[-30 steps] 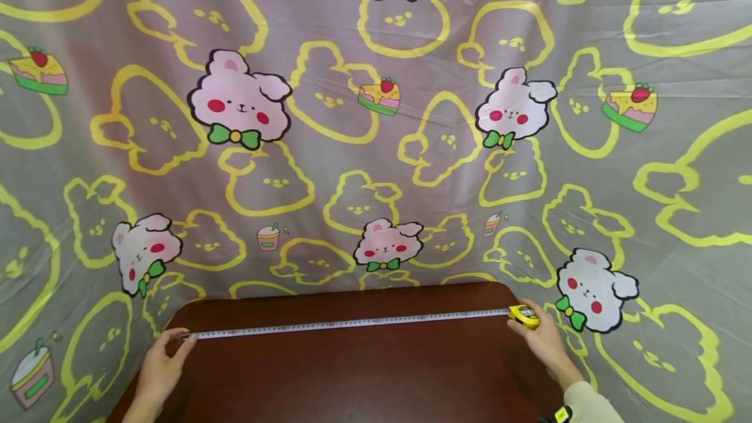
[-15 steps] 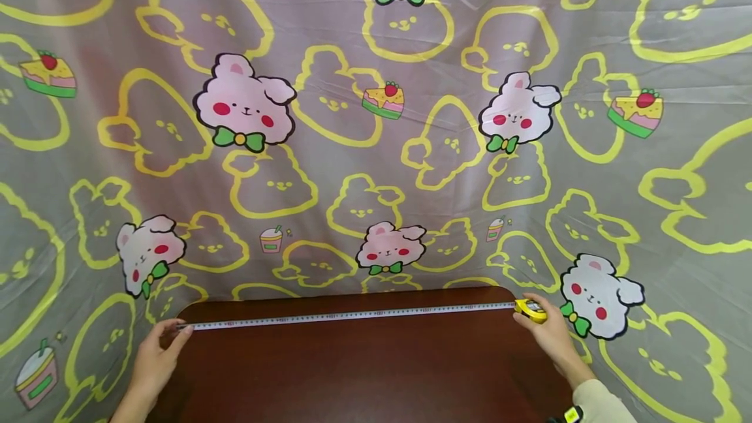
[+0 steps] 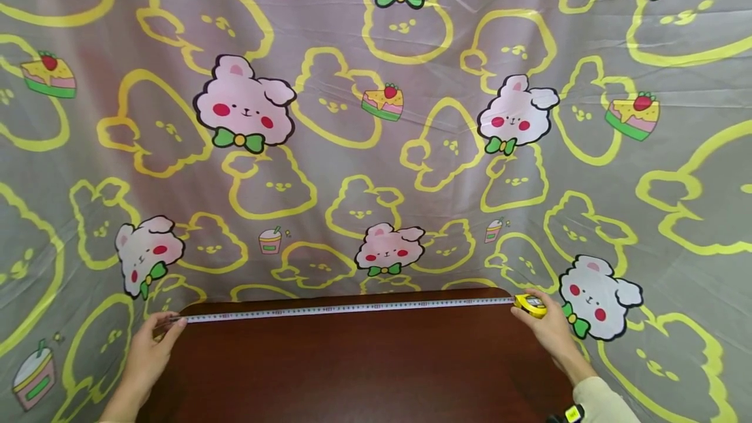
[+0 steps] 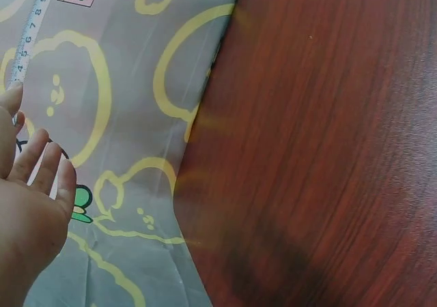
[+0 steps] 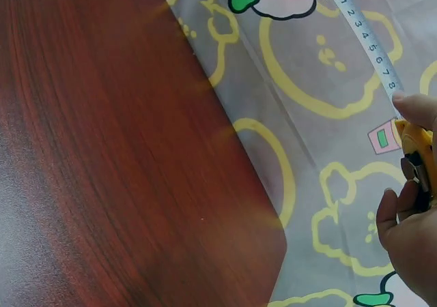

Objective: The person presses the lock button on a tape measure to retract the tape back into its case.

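A yellow tape measure [image 3: 531, 306] is gripped in my right hand [image 3: 549, 331] near the table's far right corner. Its white blade [image 3: 352, 309] runs drawn out across the far part of the table to the left. At the far left, my left hand [image 3: 147, 352] pinches the blade's end between thumb and fingers. Numbers 4 to 9 show on the blade [image 4: 31, 37] by the left thumb, while the other fingers spread loosely. In the right wrist view the right thumb lies where the blade [image 5: 369, 42] leaves the yellow case [image 5: 418, 153].
A dark red-brown wooden table [image 3: 352, 371] with rounded far corners spreads beneath the blade. Grey cloth [image 3: 329, 149] printed with yellow outlines and white rabbits hangs behind and along both sides, close to the table edges.
Both hands and the stretched blade have shifted slightly farther away, toward the table's back edge. The left hand has moved a little to the left. Both holds look the same.
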A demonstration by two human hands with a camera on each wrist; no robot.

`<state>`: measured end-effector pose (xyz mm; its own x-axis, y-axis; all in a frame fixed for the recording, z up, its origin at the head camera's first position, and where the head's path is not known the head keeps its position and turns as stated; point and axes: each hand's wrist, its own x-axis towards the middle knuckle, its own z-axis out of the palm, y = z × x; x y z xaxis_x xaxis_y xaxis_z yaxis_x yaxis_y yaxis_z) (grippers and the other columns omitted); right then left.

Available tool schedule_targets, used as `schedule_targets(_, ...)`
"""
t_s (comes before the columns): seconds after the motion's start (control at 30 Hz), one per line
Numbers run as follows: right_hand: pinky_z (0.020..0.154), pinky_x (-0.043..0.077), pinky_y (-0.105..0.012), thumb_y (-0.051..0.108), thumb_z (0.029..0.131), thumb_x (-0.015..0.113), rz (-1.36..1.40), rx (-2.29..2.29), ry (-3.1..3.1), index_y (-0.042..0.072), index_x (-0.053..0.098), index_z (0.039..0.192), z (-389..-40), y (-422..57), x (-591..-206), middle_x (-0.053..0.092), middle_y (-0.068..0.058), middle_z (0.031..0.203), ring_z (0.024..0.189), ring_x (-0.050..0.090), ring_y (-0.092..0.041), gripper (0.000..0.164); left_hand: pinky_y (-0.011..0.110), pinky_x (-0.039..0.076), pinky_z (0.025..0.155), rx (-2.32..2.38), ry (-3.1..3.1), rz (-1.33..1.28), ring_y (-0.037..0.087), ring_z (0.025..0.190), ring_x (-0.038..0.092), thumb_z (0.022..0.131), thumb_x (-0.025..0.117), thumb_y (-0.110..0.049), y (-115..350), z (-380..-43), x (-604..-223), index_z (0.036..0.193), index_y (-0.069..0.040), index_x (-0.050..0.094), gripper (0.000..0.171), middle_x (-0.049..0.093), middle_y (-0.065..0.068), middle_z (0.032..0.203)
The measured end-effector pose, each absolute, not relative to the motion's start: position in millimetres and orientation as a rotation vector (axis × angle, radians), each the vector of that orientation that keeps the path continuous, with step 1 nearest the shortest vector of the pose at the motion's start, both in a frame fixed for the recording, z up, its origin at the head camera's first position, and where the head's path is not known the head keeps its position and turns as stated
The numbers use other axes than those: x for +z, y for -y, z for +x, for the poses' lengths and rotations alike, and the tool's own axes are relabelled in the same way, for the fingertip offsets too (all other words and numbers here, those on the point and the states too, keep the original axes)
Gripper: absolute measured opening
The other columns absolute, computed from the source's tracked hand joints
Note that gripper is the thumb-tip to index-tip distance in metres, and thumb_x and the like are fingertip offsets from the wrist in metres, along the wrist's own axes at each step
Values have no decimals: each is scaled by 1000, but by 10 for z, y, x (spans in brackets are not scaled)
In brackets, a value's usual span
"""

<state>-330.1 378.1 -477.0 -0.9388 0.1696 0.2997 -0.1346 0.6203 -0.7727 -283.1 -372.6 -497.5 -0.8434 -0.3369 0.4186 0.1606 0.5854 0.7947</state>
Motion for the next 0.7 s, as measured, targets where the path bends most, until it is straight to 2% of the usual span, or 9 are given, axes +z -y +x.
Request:
schedule_targets(0.13,77,45,-17,23,97,76,2,1250,2470,-4,47,145,-3292,-3781,-4735,49,-29,140,105,55,-30,62,10,38,71,-1224,2295,132,-13,93,39,106,61,-27,3742,-2852,-4928,127,10,53,43,57,25,119)
schedule_targets(0.43,79,47,-15,19,100,71,3,1394,2449,-4,39,149,-3300,-3818,-4734,47,-27,137,103,55,-21,63,14,39,71,-1179,2356,107,-7,96,42,106,63,-30,3786,-2865,-4875,125,7,53,42,58,28,121)
schedule_targets(0.57,79,47,-16,14,101,69,22,1448,2439,-5,38,149,-3289,-3826,-4738,46,-28,137,102,55,-19,60,16,40,72,-1156,2393,96,7,100,50,105,64,-30,3818,-2870,-4875,122,5,55,40,60,27,120)
schedule_targets(0.7,81,46,-15,15,103,67,30,1467,2462,-6,34,150,-3272,-3831,-4737,39,-30,146,106,53,-22,61,28,41,76,-1133,2432,96,29,107,55,105,64,-33,3822,-2872,-4872,117,3,56,38,61,23,116)
